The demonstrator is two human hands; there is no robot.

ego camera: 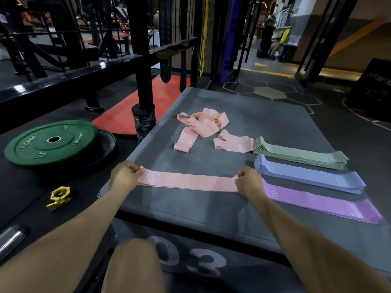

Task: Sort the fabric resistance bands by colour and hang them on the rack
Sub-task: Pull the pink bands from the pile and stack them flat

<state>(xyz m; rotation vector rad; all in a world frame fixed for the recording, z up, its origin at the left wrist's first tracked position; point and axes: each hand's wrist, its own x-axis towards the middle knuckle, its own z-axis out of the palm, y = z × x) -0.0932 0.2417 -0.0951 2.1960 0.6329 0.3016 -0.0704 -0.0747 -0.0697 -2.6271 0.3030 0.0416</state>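
A pink band (187, 181) lies stretched flat across the grey mat (281, 123). My left hand (124, 176) pinches its left end and my right hand (248, 182) pinches its right end. Behind it lies a tangled heap of pink bands (202, 125) and one more loose pink band (232, 143). To the right are three flat stacks: green bands (300, 155), blue bands (311, 174) and purple bands (321, 203). The black rack (143, 60) stands behind the mat at the left.
A green weight plate (51, 142) lies on the floor at the left, with a yellow barbell collar (60, 196) in front of it. A red mat (127, 111) lies by the rack post. A black box (372, 87) stands at the far right.
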